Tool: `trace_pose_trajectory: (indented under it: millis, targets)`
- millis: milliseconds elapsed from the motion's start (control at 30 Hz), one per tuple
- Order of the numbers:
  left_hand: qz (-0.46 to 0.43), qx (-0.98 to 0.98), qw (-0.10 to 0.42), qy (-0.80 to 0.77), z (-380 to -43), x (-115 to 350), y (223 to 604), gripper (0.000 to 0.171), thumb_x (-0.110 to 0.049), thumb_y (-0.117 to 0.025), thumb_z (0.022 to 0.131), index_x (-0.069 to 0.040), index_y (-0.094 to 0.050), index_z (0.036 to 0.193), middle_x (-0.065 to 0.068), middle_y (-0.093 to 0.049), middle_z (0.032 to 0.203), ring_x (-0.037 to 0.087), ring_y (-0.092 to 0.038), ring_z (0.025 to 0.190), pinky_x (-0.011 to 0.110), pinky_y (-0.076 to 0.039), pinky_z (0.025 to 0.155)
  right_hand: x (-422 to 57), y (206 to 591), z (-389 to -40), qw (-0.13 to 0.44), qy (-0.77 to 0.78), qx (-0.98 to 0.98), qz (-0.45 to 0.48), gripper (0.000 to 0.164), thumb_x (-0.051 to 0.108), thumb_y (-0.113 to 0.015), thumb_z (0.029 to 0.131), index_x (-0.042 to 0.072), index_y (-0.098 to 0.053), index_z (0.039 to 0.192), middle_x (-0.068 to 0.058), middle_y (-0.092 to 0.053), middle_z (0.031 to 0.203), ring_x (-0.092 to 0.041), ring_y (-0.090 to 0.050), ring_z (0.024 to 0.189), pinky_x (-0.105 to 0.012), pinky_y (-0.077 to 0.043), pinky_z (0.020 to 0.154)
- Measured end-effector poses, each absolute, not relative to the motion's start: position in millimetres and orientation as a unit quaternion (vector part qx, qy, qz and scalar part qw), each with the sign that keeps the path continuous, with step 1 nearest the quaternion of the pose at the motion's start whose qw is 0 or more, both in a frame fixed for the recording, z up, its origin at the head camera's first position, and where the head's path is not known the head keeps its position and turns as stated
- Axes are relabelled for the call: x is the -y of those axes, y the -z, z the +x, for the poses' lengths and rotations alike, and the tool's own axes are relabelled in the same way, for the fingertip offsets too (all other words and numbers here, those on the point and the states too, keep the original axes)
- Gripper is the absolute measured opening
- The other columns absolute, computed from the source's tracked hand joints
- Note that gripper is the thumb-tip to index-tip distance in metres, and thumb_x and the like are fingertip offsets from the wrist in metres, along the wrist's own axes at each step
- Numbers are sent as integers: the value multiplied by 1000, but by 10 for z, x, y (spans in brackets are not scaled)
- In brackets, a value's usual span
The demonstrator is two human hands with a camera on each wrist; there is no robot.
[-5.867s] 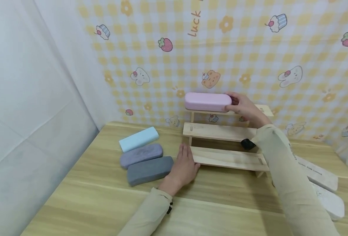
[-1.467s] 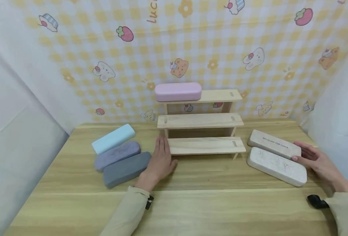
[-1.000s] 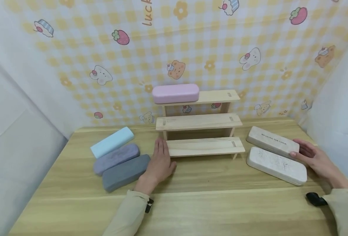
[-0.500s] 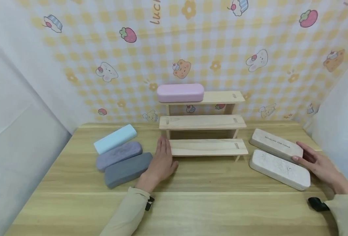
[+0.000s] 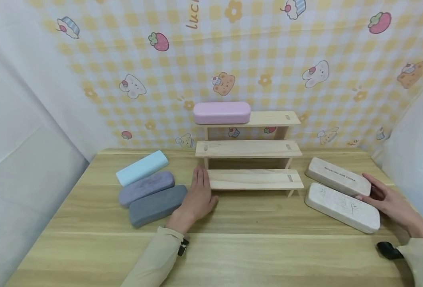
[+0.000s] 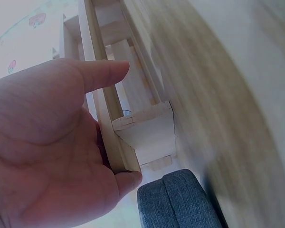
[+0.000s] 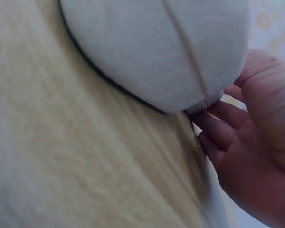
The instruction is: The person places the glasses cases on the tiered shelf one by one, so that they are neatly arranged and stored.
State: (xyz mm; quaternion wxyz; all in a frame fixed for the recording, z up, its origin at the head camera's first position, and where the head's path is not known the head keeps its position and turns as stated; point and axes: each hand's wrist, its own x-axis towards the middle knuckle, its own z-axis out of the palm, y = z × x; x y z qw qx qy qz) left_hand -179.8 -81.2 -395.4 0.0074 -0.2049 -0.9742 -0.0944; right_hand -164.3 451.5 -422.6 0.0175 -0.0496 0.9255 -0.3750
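Apparently at the pick-up stage, a person works with hands well apart over the tabletop (image 5: 261,255), the right hand (image 5: 390,202) pinching one end of the lettered beige case (image 5: 335,175), which lies right of a three-tier wooden rack (image 5: 247,148) and just beside a white case (image 5: 340,207). The left hand (image 5: 195,198) rests straight-fingered against the left end of the rack's lowest shelf, perhaps to steady it, while a pink case (image 5: 222,113) sits on the top one. The next move seems to call for a firm hold and a lift that leaves the white case undisturbed.
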Motion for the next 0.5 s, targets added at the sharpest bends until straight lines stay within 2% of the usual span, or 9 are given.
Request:
trace_pose_trajectory:
  millis: [67, 133, 200, 300, 500]
  targets:
    - [-204, 973, 1, 105, -1803, 794, 3954, 80, -30, -55, 94, 19, -10, 139, 37, -7, 145, 45, -4, 136, 44, -14, 110, -4542, 4223, -1633, 6, 373, -926, -55, 77, 20, -61, 92, 14, -11, 151, -17, -30, 145, 26, -26, 103, 1, -25, 77]
    - [-198, 973, -6, 115, -1809, 792, 3960, 81, -30, -55, 94, 19, -9, 140, 36, -5, 146, 44, -2, 136, 43, -14, 110, -4550, 4225, -1634, -5, 377, -924, -61, 74, 18, -62, 90, 10, -18, 149, 2, -41, 136, 25, -30, 101, -2, -28, 76]
    - [-194, 973, -9, 121, -1816, 796, 3968, 81, -29, -55, 94, 18, -9, 140, 36, -4, 146, 43, -1, 137, 43, -14, 110, -4547, 4237, -1641, -16, 388, -919, -64, 70, 15, -64, 89, 7, -24, 147, 19, -41, 123, 24, -34, 100, -4, -30, 75]
    - [-193, 974, -8, 123, -1823, 825, 3960, 80, -28, -55, 94, 18, -9, 140, 36, -4, 146, 43, -2, 137, 43, -15, 110, -4504, 4244, -1671, -34, 403, -912, -61, 67, 13, -66, 87, 3, -30, 143, 28, -40, 113, 22, -38, 98, -4, -33, 74]
    - [-200, 973, -3, 116, -1834, 840, 3963, 77, -23, -55, 94, 19, -9, 139, 37, -6, 145, 44, -2, 136, 44, -13, 110, -4456, 4241, -1689, -69, 405, -911, -42, 65, 12, -69, 85, -3, -35, 138, 33, -41, 106, 21, -41, 93, -4, -33, 73]
